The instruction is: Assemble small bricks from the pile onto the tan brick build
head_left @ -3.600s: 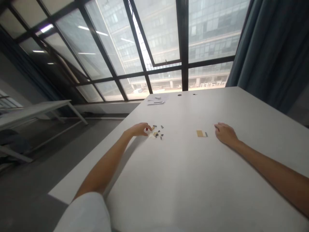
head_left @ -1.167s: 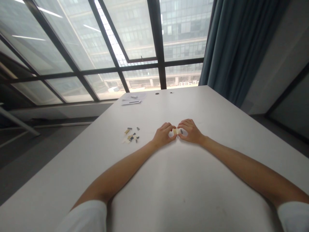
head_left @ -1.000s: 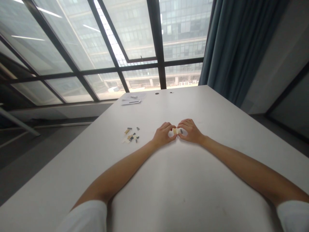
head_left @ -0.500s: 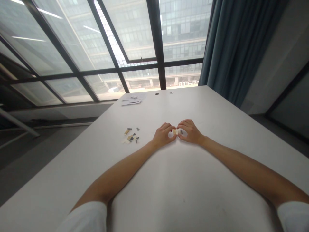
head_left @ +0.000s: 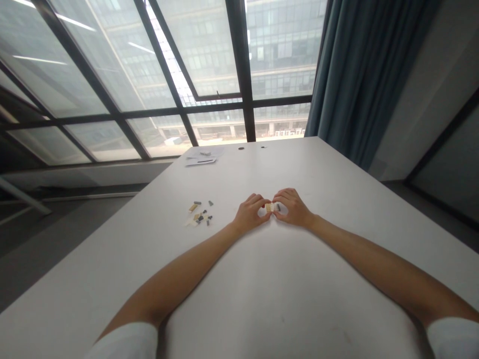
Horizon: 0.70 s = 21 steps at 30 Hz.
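A small tan brick assembly (head_left: 272, 206) with a dark piece at its right end sits between my two hands on the white table (head_left: 284, 279). My left hand (head_left: 250, 215) pinches its left end with fingers curled. My right hand (head_left: 293, 207) pinches the right end, fingers curled over it. A tiny red spot shows at my left fingertips. To the left lies a loose pile of small bricks (head_left: 198, 216), tan, grey and dark, apart from both hands.
Papers (head_left: 202, 156) lie at the table's far left corner, with two small dark dots (head_left: 241, 147) near the far edge. Large windows stand behind the table and a dark curtain (head_left: 352, 75) hangs at the right. The table's left edge drops to a grey floor.
My left hand left the brick pile and both hands came together on the tan assembly. Over the last second the hands stay pinched on it; the view tilted slightly.
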Tool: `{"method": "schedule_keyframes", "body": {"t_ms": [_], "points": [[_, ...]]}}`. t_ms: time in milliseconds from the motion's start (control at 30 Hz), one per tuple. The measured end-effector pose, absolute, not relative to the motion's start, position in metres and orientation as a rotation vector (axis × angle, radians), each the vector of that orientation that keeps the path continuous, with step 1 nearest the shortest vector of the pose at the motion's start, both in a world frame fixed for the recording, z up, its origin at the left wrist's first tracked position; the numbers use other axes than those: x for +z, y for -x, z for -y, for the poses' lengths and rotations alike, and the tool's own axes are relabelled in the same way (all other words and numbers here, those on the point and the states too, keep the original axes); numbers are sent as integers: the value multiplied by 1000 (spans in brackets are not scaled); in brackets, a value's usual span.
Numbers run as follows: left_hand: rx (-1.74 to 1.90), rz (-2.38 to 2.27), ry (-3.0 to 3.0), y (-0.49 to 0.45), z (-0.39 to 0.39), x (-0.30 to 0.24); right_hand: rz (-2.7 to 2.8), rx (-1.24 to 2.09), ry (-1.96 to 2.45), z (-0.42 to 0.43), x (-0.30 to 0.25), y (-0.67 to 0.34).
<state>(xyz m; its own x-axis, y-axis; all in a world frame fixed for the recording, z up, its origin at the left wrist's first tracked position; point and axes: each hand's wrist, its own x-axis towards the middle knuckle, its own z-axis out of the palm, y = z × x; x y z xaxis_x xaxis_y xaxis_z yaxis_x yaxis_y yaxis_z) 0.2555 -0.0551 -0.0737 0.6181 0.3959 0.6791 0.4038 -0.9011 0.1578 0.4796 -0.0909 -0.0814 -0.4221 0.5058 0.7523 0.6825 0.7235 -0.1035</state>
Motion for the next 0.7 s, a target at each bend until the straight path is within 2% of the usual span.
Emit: {"method": "schedule_keyframes", "body": {"t_ms": [700], "points": [[-1203,705,2831,-255,52,-77,2132,-251,890,91,-80,-480]]}}
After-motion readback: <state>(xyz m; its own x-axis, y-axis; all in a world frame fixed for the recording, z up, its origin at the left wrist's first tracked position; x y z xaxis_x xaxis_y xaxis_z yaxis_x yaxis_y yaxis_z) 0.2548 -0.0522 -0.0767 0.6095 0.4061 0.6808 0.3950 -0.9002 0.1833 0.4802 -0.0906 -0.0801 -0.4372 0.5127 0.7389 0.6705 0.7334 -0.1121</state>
